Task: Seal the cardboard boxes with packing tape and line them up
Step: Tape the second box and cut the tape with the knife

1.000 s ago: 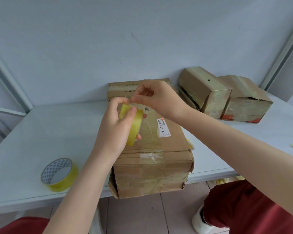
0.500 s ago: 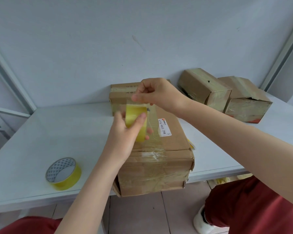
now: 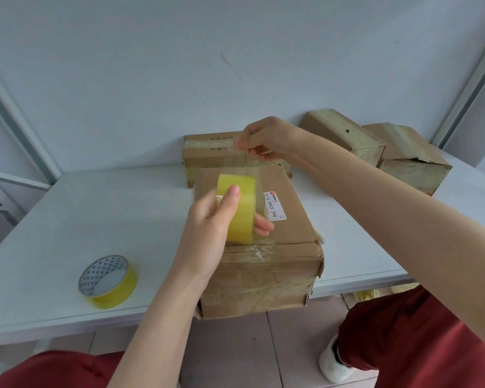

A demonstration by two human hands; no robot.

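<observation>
Two hands above the near cardboard box [image 3: 289, 219] at the table [image 3: 123, 208] edge: left hand [image 3: 207, 228] grips yellow tape roll [image 3: 237, 208], right hand [image 3: 266, 138] pinches the tape's free end [image 3: 242, 147].

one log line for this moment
left hand: grips tape roll | right hand: pinches tape strip, stretched above front box | front box: overhangs table edge | spare roll: flat on table, left

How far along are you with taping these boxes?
Done: the two right-hand boxes look taped over. In hand: the left hand holds a yellow tape roll above the front box; the right hand pinches the pulled-out tape end. Left: press that strip down, then line the box up.
</observation>
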